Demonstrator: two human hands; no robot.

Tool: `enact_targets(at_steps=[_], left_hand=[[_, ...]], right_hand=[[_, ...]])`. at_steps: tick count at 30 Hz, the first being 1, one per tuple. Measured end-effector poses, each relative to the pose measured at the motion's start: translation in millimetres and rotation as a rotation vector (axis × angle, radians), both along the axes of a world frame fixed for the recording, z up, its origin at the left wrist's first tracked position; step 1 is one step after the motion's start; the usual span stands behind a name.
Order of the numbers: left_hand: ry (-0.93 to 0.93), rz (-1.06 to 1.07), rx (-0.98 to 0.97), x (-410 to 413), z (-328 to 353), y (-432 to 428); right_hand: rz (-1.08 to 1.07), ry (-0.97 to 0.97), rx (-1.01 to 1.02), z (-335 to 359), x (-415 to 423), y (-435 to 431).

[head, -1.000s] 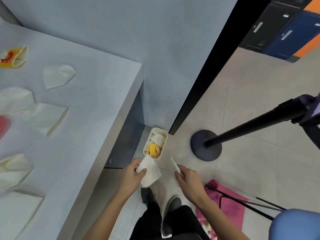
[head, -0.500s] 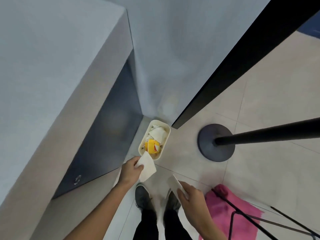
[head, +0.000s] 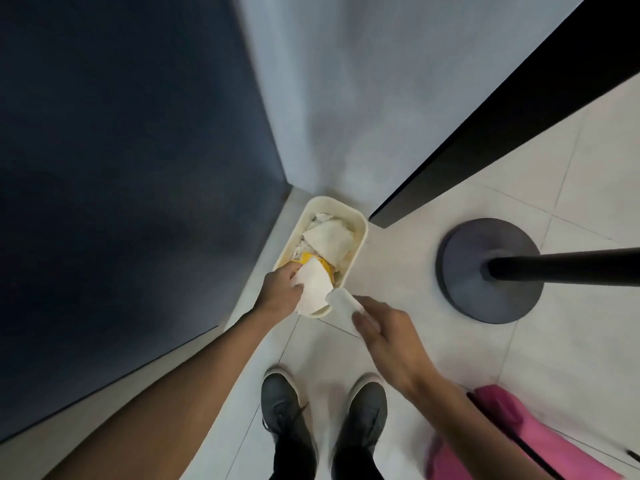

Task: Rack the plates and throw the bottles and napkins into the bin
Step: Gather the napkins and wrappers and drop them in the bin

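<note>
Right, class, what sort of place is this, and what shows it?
Probably a canteen or office corner: pale tiled floor, a small cream bin of used napkins by the wall, and a black barrier post on a round base.

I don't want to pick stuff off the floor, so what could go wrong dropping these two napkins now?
The bin is small and already heaped, so the larger napkin in your left hand may slide off. The smaller napkin in your right hand hangs mostly outside the near rim and could land on the floor.
</note>
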State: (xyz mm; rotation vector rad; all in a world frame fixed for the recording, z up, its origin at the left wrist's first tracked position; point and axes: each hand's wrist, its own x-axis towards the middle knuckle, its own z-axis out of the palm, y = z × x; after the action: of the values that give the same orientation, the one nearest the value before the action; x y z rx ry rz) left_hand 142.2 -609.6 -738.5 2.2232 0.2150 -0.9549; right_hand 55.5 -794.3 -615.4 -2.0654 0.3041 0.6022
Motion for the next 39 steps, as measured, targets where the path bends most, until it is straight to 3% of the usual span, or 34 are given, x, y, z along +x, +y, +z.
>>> enact_targets(at_steps=[4, 11, 16, 21, 24, 28, 33, 39], left_hand=[[-0.003, -0.039, 0.011, -3, -38, -8], [-0.043, 0.125, -0.006, -3, -67, -4], [-0.102, -0.081, 0.111, -16, -65, -12], [-0.204, -0.488, 0.267, -29, -68, -18], [-0.147, -0.587, 0.329, -28, -78, -21], [-0.096, -0.635, 0.375, -24, -80, -28], [0.023, -0.649, 0.436, -31, -83, -33], [0.104, -0.624, 0.444, -24, -92, -41]], right_hand=[[0.025, -0.094, 0.046, -42, 35, 1], [0.123, -0.189, -0.001, -100, 75, -1], [0.227, -0.25, -0.169, -128, 102, 1], [0.343, -0.169, -0.309, -159, 132, 15], [0.437, -0.117, -0.435, -178, 147, 26], [0.593, 0.031, -0.602, -187, 147, 31], [0.804, 0.147, -0.561, -184, 129, 25], [0.962, 0.222, -0.752, -202, 137, 23]])
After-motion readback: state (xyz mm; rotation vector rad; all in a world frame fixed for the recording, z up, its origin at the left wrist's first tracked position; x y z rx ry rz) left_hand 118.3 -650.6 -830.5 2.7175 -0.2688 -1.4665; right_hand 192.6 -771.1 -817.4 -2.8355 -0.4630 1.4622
